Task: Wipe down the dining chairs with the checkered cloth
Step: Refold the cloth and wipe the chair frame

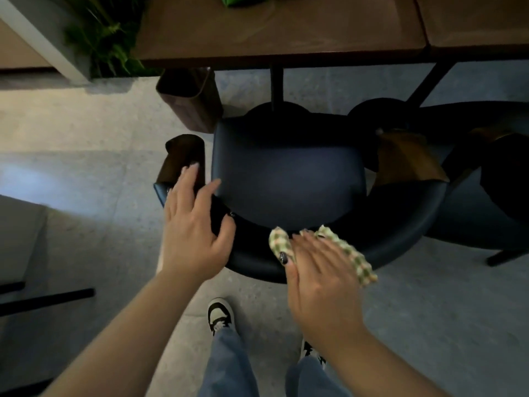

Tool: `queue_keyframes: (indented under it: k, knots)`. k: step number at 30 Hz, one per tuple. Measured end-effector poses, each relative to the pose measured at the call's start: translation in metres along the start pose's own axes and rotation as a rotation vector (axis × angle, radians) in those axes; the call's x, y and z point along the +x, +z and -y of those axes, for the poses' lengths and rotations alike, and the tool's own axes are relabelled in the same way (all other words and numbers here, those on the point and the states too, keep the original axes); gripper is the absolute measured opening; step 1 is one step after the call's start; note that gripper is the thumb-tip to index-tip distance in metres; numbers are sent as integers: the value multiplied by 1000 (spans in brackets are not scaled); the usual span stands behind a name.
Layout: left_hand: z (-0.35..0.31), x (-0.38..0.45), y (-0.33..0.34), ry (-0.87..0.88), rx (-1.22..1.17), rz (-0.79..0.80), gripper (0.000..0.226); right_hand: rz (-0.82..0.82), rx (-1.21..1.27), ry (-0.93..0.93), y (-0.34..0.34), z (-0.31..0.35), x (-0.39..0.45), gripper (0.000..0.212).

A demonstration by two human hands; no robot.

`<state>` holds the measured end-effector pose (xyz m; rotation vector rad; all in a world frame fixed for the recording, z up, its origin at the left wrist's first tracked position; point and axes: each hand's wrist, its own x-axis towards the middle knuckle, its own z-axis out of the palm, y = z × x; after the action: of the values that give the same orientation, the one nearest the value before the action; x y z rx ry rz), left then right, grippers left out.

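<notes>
Looking down, I see blue jeans [229, 365] and two black and white shoes [221, 313] on the grey floor [86, 144]. Both bare arms reach out in front of me.

My right hand [320, 282] lies flat on the checkered cloth [353, 257]. Its fingers are straight and close together, and they press the cloth down on the curved back rail of the dark blue chair [289, 173]. The cloth is green, tan and white. One end pokes out by the thumb, and the other end sticks out past the far side of the hand.

My left hand [191, 224] rests on the left part of the same back rail, where it meets the brown wooden armrest [180, 156]. Its fingers are straight and spread apart. The thumb points toward the seat, and the fingertips reach onto the armrest. It holds nothing.

The chair seat is round and sits just past both hands. A second dark chair [469, 213] stands just beside it on the right, with brown wood on it too.

Farther away is a brown table [280, 38] with black legs. A brown paper bag [191, 98] stands on the floor under its left end. A green plant [106, 38] grows at the far left. Something bright green [243, 0] lies on the table top at the far edge, but I cannot tell what it is.
</notes>
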<state>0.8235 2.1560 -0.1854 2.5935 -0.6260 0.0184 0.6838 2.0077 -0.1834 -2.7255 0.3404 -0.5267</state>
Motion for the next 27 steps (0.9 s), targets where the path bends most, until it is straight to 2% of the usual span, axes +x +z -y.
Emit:
queue_keyframes:
  k: [2,4,10,14,18,21,24,27]
  knots:
    - [13,-4,1,-200,-171,-43,55,3,-25,13,8,19,3,37]
    - [34,1,-2,-309,-308,-50,53,23,-49,40,14,38,8,39]
    - [101,35,-19,-264,-552,38,44,97,-32,189,47,106,39,42]
    - [127,58,-26,-363,-912,110,37,175,25,324,72,153,81,44]
    - [150,78,-26,-509,-990,169,44,208,140,376,102,186,130,42]
    - [163,93,-22,-635,-1038,238,41,305,248,426,123,199,168,40]
    - [169,110,-16,-823,-1151,258,34,429,172,394,146,199,198,47]
    - [171,128,-10,-994,-1298,238,38,550,53,349,171,186,227,45]
